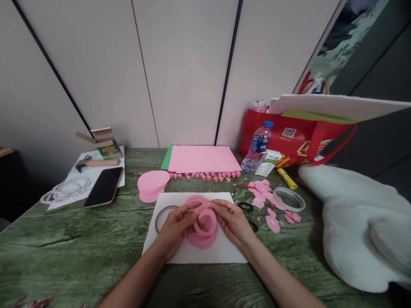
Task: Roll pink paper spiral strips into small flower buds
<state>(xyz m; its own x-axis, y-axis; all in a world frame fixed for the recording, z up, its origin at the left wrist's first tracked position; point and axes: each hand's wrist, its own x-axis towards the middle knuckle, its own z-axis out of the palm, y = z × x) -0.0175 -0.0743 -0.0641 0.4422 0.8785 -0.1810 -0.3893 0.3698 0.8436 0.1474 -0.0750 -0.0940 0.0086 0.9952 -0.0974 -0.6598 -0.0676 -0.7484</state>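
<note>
Between my hands is a pink paper spiral [206, 234], its strip curling in loops above a white board [224, 252]. My left hand [178, 229] pinches the spiral's left side with thumb and fingers. On the other side, my right hand [233, 219] grips the strip's upper right part at its fingertips. A ring-shaped roll of tape [157, 222] lies on the board, partly covered by my left hand. Pink paper discs [152, 184] lie beyond the board to the left. A row of small rolled pink paper roses [208, 176] runs behind the board.
Pink paper sheets [204, 158] lie at the back. On the right are a water bottle [257, 147], glue stick [287, 178], tape roll [298, 208], paper scraps [272, 223] and red bag [263, 124]. A phone [104, 187], hammer [101, 163] and beads [69, 188] lie left.
</note>
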